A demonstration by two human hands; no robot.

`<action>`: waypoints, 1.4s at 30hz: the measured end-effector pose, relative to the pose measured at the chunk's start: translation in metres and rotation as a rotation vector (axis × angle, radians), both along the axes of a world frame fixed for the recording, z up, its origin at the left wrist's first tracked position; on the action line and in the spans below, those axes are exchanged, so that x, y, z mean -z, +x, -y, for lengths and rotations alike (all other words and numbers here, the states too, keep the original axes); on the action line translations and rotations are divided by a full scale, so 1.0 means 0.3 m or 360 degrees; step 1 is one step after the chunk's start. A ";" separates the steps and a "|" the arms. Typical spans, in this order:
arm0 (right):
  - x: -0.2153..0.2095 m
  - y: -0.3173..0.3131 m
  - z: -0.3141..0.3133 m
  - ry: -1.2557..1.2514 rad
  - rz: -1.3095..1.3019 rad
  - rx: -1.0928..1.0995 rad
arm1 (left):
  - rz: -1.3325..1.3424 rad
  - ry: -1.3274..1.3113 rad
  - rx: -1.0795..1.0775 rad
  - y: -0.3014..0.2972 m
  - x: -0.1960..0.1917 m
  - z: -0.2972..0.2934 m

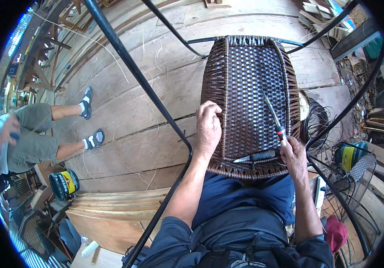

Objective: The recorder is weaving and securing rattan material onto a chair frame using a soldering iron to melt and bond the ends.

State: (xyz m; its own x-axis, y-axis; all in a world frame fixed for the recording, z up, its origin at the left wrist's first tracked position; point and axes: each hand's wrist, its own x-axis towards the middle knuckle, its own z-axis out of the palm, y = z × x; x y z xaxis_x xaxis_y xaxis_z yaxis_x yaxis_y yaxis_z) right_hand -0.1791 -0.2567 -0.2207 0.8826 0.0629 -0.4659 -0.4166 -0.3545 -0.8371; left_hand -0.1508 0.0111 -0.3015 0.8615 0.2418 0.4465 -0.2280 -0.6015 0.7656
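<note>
A dark brown woven wicker chair (250, 89) with a black metal frame (142, 80) lies in front of me, its near end over my lap. My left hand (209, 127) is closed with bent fingers on the left edge of the weave. In my right hand (293, 154) is an awl (271, 109), gripped by its handle with a red band. Its long tapered metal point slants up and left over the woven panel. Just left of that hand, a small knife (263, 155) with a dark handle rests on the near end of the weave, blade toward the left.
At the left a person (31, 134) in shorts and sandals stands on the plank floor (107, 134). A bucket (64, 184) and stacked boards (120, 201) are nearer. Coiled dark strands (317, 120), another bucket (352, 156) and a red cloth item (336, 234) are on the right.
</note>
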 end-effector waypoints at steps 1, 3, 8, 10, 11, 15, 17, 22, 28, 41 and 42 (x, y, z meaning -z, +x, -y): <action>-0.001 -0.007 0.004 0.0012 0.0009 0.0011 | -0.0012 -0.0085 -0.0039 -0.004 -0.007 0.001; -0.009 -0.017 0.011 0.0035 0.0040 0.0046 | -0.0074 -0.0105 -0.0036 0.002 -0.027 0.008; 0.006 -0.051 0.046 0.0110 0.0004 0.0072 | -0.0332 0.0089 0.0106 0.011 -0.017 0.031; 0.005 -0.070 0.049 0.0154 0.0048 0.0107 | -0.0396 0.0246 0.0094 -0.015 -0.010 0.046; 0.006 -0.077 0.049 0.0180 0.0065 0.0136 | -0.0430 0.0206 0.0104 -0.024 -0.019 0.052; -0.003 -0.074 0.021 0.0312 0.0044 0.0159 | -0.0528 0.0283 0.0139 -0.047 -0.039 0.055; -0.015 -0.071 0.012 0.0422 0.0003 0.0153 | -0.0559 0.0270 0.0151 -0.053 -0.047 0.056; -0.099 -0.097 0.080 0.0084 0.0124 0.0038 | -0.0614 0.0351 0.0055 -0.083 -0.051 0.096; -0.158 -0.196 0.247 -0.0226 0.0208 -0.0194 | -0.0489 0.0227 -0.0026 -0.134 -0.126 0.193; -0.165 -0.369 0.115 0.1931 -0.0529 0.0960 | -0.0211 0.0343 0.0515 0.120 -0.313 0.360; -0.170 -0.360 0.083 0.1922 -0.0542 0.0979 | -0.0200 0.0390 0.0572 0.158 -0.354 0.383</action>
State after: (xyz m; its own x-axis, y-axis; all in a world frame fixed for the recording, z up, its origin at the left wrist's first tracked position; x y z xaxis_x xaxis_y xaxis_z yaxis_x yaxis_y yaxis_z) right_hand -0.2872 -0.2817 -0.1697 0.7706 0.2231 -0.5971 -0.4824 0.8164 -0.3176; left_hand -0.1033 -0.1038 -0.1955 0.9228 -0.1822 0.3396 -0.3695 -0.6683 0.6456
